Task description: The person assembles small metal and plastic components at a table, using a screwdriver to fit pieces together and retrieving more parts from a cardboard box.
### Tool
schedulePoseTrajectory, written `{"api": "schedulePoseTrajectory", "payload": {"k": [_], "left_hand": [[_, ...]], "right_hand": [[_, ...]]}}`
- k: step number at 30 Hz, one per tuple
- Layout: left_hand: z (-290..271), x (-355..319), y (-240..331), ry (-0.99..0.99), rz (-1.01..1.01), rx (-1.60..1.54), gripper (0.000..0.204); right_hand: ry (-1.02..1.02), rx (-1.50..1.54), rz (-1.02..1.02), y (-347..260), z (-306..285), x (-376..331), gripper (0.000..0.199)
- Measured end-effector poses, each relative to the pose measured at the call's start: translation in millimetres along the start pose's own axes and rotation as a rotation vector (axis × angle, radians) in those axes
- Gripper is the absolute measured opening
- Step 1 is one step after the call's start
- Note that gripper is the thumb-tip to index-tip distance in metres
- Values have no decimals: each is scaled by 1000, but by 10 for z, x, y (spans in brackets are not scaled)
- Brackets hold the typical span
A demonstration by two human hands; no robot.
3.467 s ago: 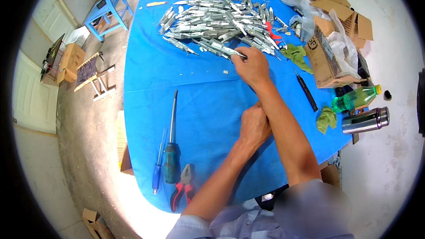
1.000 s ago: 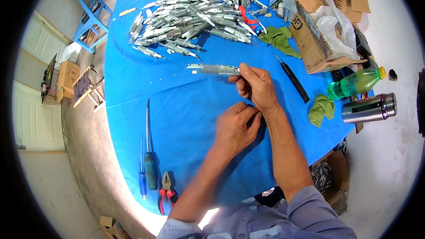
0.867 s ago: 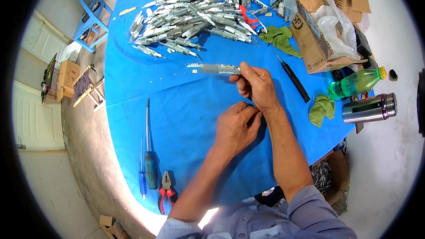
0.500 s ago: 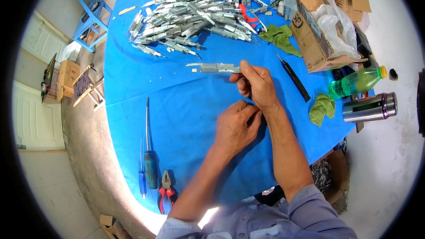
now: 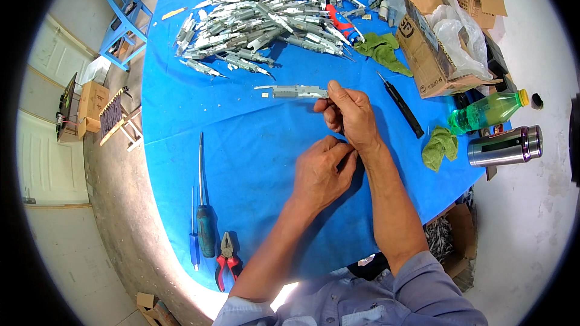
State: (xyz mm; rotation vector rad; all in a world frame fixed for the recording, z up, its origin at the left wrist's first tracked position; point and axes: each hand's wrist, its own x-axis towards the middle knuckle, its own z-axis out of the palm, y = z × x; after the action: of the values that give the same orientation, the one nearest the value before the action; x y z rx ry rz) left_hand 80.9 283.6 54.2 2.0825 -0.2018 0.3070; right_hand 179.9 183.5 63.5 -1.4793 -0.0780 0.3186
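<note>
My right hand pinches the right end of a slim grey metal part between thumb and curled fingers. The part lies level above the blue cloth, its narrow tip pointing left. Just below, my left hand is closed, its fingertips tucked against the right wrist; anything in those fingers is hidden. Beyond the hands spreads a big heap of similar grey metal parts. A small pale chip rests on the cloth under the held part's tip.
Left of my forearms lie two screwdrivers and red-handled pliers. To the right are a black pen-like tool, green rags, a green bottle, a steel flask and a cardboard box. A red-blue tool borders the heap.
</note>
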Motion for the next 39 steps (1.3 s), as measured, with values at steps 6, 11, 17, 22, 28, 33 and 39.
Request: {"api": "schedulePoseTrajectory", "payload": {"k": [6,11,17,22,28,33,39], "left_hand": [[-3,0,8,1,-7,-2,8],[-1,0,7,4,-6,-6,8],[-2,2,0,8,4,5,8],[-4,5,-2,9,14,6,8],[-2,-2,-10,18,12,-7,8],[23,-4,-13,6,25,2,8],[-4,-14,14,4,35,10,8]], "right_hand": [[-4,4,24,-8,-3,-2,58],[-2,-2,34,-17,-6,-5,58],[0,-22,22,-17,-3,-2,59],[-7,-10,20,-28,4,-7,58],[-77,6,-4,5,-26,5,50],[-100,7,-57,40,-57,5,44],[-76,15,-188,45,-24,4,38]]}}
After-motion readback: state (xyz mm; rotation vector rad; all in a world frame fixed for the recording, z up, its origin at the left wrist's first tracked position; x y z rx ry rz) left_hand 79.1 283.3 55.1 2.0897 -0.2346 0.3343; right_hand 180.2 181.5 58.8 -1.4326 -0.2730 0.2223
